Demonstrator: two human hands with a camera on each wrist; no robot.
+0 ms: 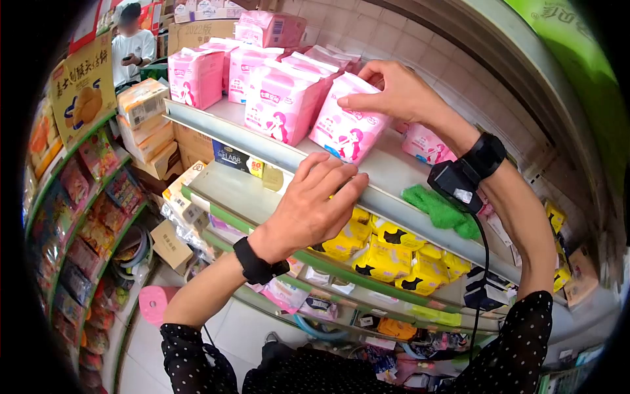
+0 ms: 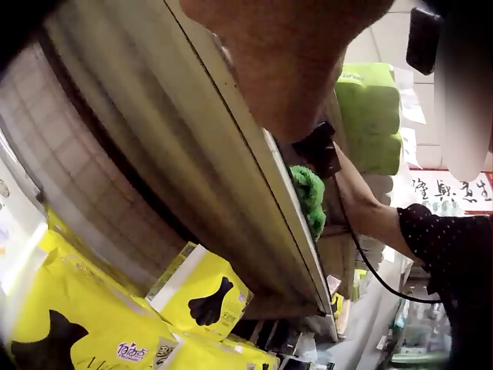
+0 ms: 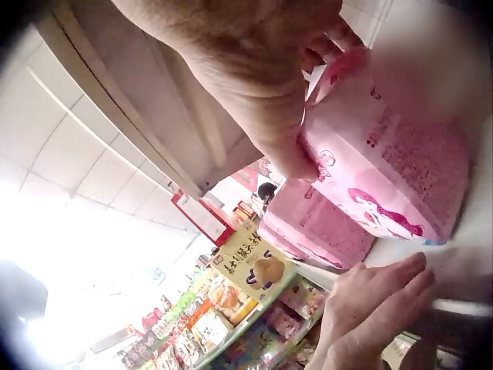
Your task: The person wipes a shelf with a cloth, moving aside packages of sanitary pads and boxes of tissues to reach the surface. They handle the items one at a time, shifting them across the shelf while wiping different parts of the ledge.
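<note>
My right hand [image 1: 408,92] grips a pink paper-wrapped pack [image 1: 346,131] by its top, thumb on the front face and fingers over the far side. The pack stands tilted at the front of the upper shelf, beside another pink pack [image 1: 281,105]. In the right wrist view the thumb presses the wrapper of the held pack [image 3: 385,166]. My left hand [image 1: 316,202] rests at the metal shelf edge [image 1: 387,203], just below that pack, fingers extended and holding nothing. More pink packs [image 1: 195,77] stand in a row to the left.
A green fuzzy cloth [image 1: 440,209] lies on the upper shelf to the right, near a lying pink pack [image 1: 426,144]. Yellow packs [image 1: 394,259] fill part of the shelf below. A snack rack [image 1: 85,190] stands at the left, and a person [image 1: 133,46] stands behind.
</note>
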